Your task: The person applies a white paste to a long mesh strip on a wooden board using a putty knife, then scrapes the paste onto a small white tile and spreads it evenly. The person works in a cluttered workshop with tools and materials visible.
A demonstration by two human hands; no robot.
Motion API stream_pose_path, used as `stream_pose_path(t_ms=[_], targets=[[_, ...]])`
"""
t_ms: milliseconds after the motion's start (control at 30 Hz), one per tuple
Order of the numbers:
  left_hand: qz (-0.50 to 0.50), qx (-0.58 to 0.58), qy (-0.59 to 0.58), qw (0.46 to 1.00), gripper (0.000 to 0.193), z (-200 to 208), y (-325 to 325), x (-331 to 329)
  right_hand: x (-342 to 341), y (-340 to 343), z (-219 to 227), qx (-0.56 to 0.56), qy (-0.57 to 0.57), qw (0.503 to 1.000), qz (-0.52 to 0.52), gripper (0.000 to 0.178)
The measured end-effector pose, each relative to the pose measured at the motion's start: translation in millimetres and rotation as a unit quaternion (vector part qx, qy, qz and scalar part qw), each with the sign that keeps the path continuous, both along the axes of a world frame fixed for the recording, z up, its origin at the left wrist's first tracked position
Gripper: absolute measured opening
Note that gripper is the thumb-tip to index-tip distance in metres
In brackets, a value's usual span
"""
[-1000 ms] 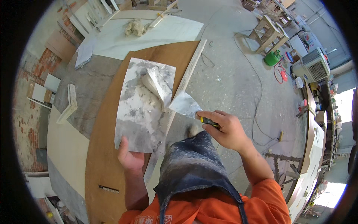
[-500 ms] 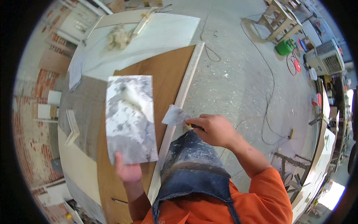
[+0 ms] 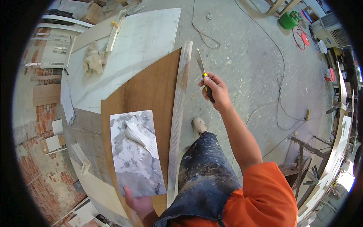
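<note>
My left hand (image 3: 139, 203) is closed on the lower edge of a rectangular, grey-smeared board (image 3: 140, 176), its thumb on top. A mound of white putty (image 3: 135, 135) lies on the board's upper half. My right hand (image 3: 217, 90) is wrapped round the black and yellow handle of a putty knife (image 3: 200, 61), whose blade points up and away. Beneath the held board is a brown wooden panel (image 3: 147, 85) with a curved far edge. A pale perforated strip (image 3: 179, 90) runs along the panel's right edge, to the left of the knife.
A white sheet (image 3: 147, 41) lies beyond the panel, with a crumpled cloth (image 3: 93, 59) and a wooden batten (image 3: 113, 36) on it. Cables (image 3: 280, 56) cross the debris-strewn floor. A green gas cylinder (image 3: 289, 20) and a red-and-white bucket (image 3: 329, 75) stand far right.
My right hand has swung forward with the putty knife, turning its blade away from me. The left-hand board appears lower in view. A shoe now shows on the floor.
</note>
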State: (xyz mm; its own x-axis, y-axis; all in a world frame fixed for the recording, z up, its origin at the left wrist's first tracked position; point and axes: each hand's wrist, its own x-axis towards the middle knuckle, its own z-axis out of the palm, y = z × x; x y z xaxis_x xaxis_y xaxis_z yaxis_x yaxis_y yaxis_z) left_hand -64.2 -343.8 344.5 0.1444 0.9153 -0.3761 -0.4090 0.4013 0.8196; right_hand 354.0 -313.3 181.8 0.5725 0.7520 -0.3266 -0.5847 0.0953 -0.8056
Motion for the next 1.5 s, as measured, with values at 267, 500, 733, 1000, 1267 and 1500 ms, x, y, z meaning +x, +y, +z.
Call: stream_pose_path(t_ms=[267,500,733,1000,1267,1500], targets=[[-0.017,0.024,0.060,0.998,0.084,0,3,-4,-10,23,-8,-0.043,-0.075,0.996,-0.014,0.042],[-0.009,-0.021,0.017,1.000,0.077,0,4,-16,-30,25,-15,-0.115,-0.166,0.979,-0.013,0.038],[-0.043,-0.004,0.020,0.999,0.074,5,6,-12,-69,-3,-30,-0.202,-0.252,0.946,-0.009,0.039],[-0.001,-0.018,0.043,0.999,0.075,-2,2,-25,-92,-8,-54,-0.221,-0.285,0.931,-0.058,0.040],[-0.007,-0.012,-0.026,1.000,0.068,-16,8,-25,-81,-62,76,-0.073,-0.310,0.913,0.255,0.041],[-0.035,0.051,-0.051,0.997,0.062,-41,3,-42,-127,-58,138,0.001,-0.530,0.762,0.371,0.041]])
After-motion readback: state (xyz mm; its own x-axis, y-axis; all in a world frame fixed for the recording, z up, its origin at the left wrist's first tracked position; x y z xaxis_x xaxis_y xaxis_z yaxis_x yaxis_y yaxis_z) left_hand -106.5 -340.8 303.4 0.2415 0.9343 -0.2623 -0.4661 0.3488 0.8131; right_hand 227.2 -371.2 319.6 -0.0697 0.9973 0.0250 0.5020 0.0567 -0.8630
